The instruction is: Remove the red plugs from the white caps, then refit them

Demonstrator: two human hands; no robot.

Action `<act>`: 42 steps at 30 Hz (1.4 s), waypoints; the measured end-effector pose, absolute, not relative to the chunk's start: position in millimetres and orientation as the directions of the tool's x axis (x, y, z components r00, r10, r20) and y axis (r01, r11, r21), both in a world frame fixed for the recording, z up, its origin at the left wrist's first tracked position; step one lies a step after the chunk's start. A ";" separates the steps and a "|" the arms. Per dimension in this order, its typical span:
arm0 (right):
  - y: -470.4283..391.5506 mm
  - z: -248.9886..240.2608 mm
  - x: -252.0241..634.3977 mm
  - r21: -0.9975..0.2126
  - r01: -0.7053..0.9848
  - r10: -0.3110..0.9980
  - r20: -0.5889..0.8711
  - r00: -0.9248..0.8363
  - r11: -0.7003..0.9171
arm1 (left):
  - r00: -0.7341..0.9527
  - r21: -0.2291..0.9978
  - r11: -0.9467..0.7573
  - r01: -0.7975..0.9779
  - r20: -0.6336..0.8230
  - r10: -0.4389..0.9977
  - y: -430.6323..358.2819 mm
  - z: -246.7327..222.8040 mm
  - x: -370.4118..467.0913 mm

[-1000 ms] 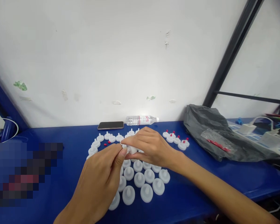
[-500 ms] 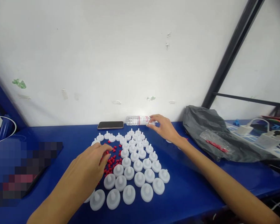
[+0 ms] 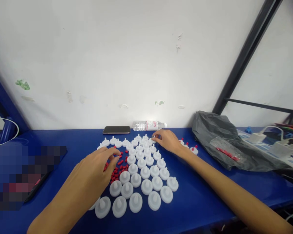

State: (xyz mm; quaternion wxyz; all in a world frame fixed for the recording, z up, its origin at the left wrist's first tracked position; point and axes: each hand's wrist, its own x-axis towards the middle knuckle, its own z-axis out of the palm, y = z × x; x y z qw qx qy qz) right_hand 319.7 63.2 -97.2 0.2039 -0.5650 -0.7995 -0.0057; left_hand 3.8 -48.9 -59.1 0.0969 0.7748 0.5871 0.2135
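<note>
Several white round caps with nozzles (image 3: 145,172) stand in rows on the blue table (image 3: 197,191). Small red caps (image 3: 116,172) lie in a pile at their left. My left hand (image 3: 100,162) is over the pile, thumb and forefinger nearly together; what they pinch, if anything, is too small to name. My right hand (image 3: 166,139) is closed at the back of the rows, its fingertips on a white cap (image 3: 154,138). Beyond its wrist stand a few white caps with red tips (image 3: 194,149).
A phone (image 3: 116,130) and a clear bottle (image 3: 148,125) lie along the wall. At the right are a grey plastic bag (image 3: 210,130), a small bag with red pieces (image 3: 227,151), and white plugs with cables (image 3: 282,148). A blurred dark object lies left.
My right hand has come down and nearer from in front of the bottle to the back of the rows, uncovering the bottle's cap and the red-tipped caps. My left hand has barely moved.
</note>
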 end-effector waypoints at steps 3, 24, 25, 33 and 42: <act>63.3 -97.9 319.1 -0.250 0.886 0.893 0.336 -0.299 0.391 | 0.223 0.400 -0.303 0.865 0.234 0.946 -48.0 -59.6 3.1; 48.9 -42.0 395.9 -0.098 0.994 0.995 0.089 -0.038 0.047 | 0.239 0.388 -0.335 0.859 0.275 0.931 -51.2 -55.7 6.8; 48.9 -43.6 394.5 -0.113 0.992 0.996 0.072 -0.046 0.054 | 0.234 0.386 -0.334 0.860 0.283 0.930 -51.2 -55.1 7.3; 32.6 -31.9 352.8 -0.370 0.901 0.942 0.319 -0.104 0.225 | 0.248 0.386 -0.362 0.848 0.315 0.916 -56.3 -50.8 11.4; -5.5 -43.1 285.6 -0.150 0.747 0.636 0.646 -0.422 0.648 | 0.268 0.418 -0.397 0.817 0.334 0.904 -70.9 -49.8 35.8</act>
